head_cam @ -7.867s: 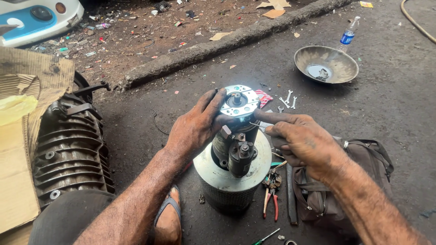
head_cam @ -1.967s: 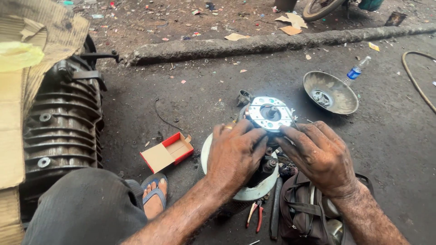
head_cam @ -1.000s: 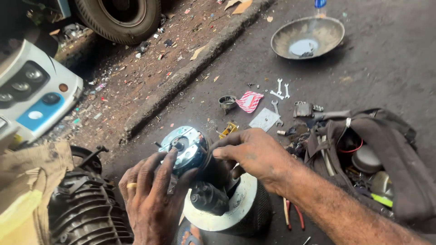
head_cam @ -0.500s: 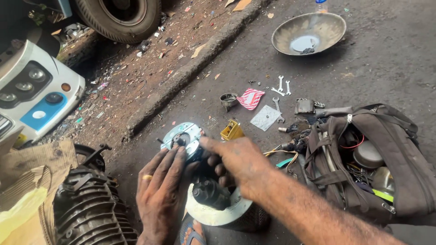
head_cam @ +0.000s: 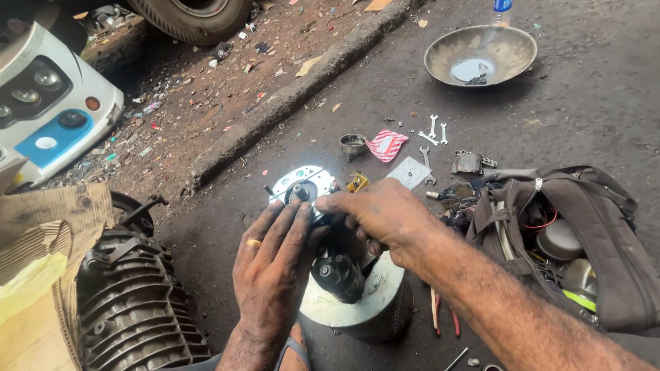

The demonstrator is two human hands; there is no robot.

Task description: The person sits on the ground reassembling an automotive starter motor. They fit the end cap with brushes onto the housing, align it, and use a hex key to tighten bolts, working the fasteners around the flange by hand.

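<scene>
The motor unit [head_cam: 330,240] stands between the 2 hands on a metal drum [head_cam: 364,309], its long axis tilted up-left. The left hand [head_cam: 271,268] grasps its side; the right hand [head_cam: 378,220] grips its top, equally near.

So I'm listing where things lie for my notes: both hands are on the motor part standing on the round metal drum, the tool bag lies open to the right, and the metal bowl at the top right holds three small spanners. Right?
Not quite. In the head view the metal bowl holds no spanners; the three small spanners lie on the ground below it, beside a red-striped packet. The rest stands: left hand and right hand are on the motor part atop the round drum, with the open tool bag to the right.
</scene>
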